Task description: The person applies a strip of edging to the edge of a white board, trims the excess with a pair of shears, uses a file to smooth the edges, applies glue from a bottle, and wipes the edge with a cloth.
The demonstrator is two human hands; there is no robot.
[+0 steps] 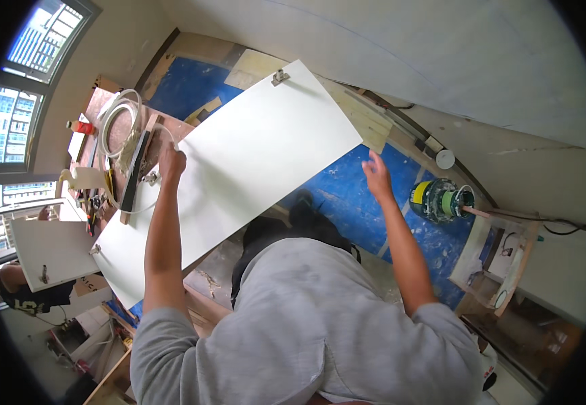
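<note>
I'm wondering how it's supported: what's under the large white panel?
Past its edges show blue floor covering and part of a reddish tabletop. Whatever lies directly beneath the white panel is covered.

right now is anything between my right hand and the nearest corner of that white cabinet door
Nothing visible: your right hand is just off the right-hand corner of the white cabinet door, with blue floor sheeting showing below. The splattered bucket sits farther right, outside that gap.
</note>
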